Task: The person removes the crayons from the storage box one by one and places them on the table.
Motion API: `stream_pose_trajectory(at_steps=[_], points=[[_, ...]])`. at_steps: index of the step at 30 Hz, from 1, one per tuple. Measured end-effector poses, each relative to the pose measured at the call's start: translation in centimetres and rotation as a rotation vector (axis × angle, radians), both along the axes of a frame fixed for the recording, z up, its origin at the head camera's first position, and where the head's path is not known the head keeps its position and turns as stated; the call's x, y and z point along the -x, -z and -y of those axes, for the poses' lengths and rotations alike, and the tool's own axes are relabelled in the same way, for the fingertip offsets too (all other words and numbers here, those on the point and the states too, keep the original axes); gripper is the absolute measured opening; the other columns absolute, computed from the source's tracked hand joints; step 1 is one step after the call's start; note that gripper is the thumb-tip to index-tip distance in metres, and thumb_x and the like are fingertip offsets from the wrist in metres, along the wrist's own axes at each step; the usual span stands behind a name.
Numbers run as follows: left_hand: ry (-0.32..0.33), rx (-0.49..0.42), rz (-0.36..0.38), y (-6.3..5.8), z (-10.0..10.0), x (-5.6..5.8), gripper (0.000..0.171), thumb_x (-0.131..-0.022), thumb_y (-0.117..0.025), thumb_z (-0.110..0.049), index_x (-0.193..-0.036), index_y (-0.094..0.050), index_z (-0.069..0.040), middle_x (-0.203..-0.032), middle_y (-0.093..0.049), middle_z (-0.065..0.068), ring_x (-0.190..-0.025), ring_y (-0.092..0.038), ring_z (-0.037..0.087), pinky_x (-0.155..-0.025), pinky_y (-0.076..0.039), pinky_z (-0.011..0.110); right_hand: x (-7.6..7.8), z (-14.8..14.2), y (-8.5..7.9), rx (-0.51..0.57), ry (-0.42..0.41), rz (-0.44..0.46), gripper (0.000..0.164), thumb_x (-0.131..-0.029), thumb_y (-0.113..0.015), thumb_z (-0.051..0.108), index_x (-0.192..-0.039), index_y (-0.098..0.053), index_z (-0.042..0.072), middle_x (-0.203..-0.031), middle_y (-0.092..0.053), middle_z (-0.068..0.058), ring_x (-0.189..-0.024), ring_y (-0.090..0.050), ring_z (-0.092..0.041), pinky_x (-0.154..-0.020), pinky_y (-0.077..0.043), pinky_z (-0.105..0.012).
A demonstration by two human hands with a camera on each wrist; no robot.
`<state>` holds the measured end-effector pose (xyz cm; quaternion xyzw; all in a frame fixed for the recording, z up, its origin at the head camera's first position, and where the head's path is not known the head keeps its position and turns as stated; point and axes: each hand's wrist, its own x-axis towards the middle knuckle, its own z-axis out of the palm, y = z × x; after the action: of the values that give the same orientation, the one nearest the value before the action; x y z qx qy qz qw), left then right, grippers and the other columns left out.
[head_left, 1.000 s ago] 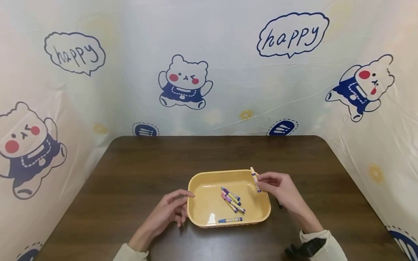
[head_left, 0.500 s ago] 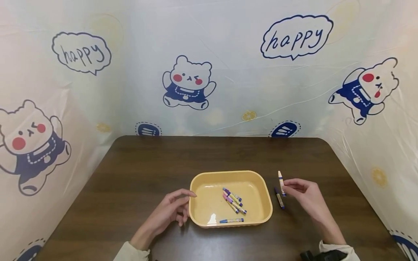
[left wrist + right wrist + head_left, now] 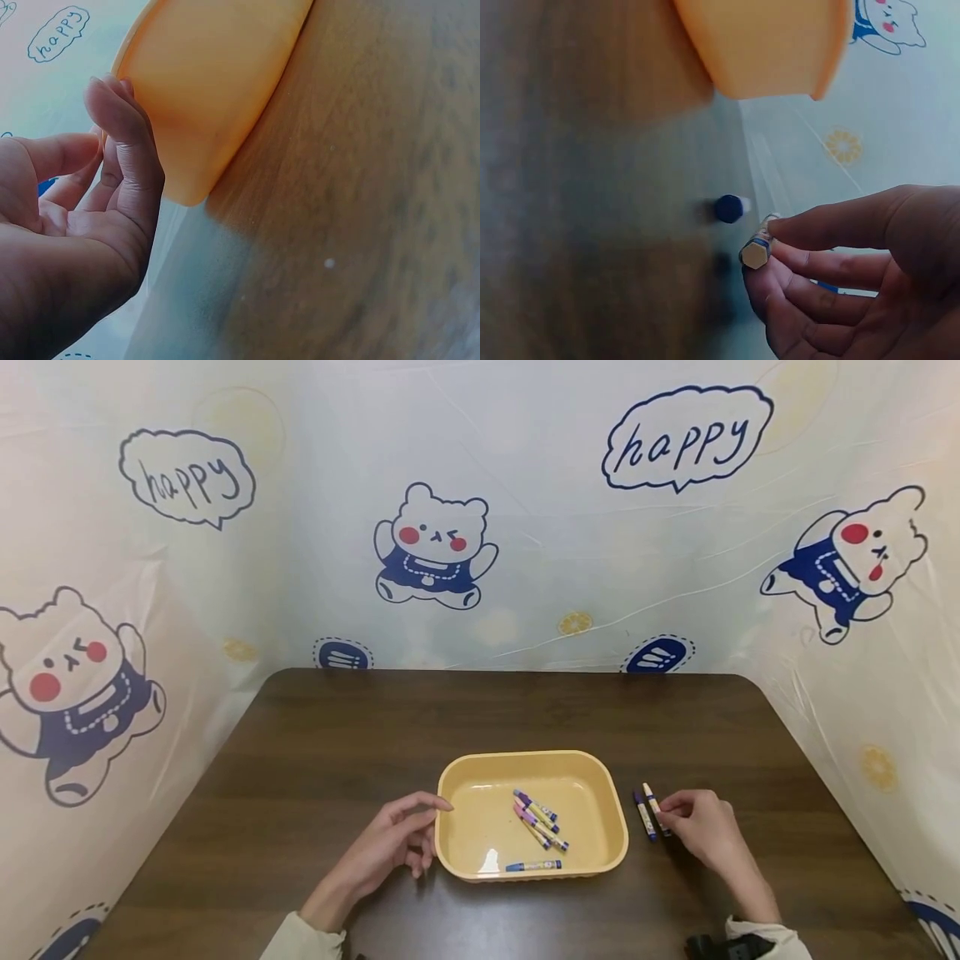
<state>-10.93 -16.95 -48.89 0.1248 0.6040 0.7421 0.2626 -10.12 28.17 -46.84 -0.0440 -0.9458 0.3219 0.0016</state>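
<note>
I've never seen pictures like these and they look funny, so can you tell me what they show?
There's no machine: these are a person's left hand and right hand. The wide view looks down from their head; the close ones look out from each wrist. A yellow tray sits on a brown table, holding a small pile of crayons and a separate blue crayon. The left hand touches the tray's rim. The right hand pinches a cream crayon beside a dark crayon, outside the tray.
</note>
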Motion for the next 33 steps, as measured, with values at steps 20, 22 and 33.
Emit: stream_pose_trajectory(at_steps=[20, 22, 33], points=[[0.003, -0.012, -0.009, 0.1, 0.0, -0.1, 0.039, -0.106, -0.049, -0.018, -0.133, -0.045, 0.009, -0.075, -0.063, 0.006, -0.059, -0.059, 0.015, -0.049, -0.051, 0.026, -0.4, 0.9, 0.3, -0.025, -0.016, 0.006, 0.01, -0.089, -0.071, 0.014, -0.087, -0.073, 0.004, -0.078, -0.069, -0.001, -0.074, -0.059, -0.017, -0.064, -0.047, -0.035], [0.002, -0.009, -0.009, 0.1, 0.0, -0.1, 0.039, -0.106, -0.049, -0.019, -0.134, -0.044, 0.009, -0.075, -0.063, 0.006, -0.059, -0.059, 0.015, -0.049, -0.051, 0.026, -0.4, 1.0, 0.1, -0.038, -0.008, -0.008, 0.011, -0.088, -0.071, 0.014, -0.088, -0.073, 0.004, -0.078, -0.069, -0.001, -0.073, -0.06, -0.017, -0.064, -0.048, -0.035], [-0.002, 0.027, -0.026, 0.0, 0.1, -0.2, 0.04, -0.106, -0.049, -0.021, -0.134, -0.045, 0.009, -0.075, -0.062, 0.008, -0.059, -0.059, 0.016, -0.049, -0.051, 0.027, -0.1, 4.5, -3.5, -0.025, -0.077, -0.176, 0.007, -0.087, -0.072, 0.008, -0.093, -0.075, 0.005, -0.077, -0.068, 0.001, -0.07, -0.06, -0.013, -0.061, -0.05, -0.029]])
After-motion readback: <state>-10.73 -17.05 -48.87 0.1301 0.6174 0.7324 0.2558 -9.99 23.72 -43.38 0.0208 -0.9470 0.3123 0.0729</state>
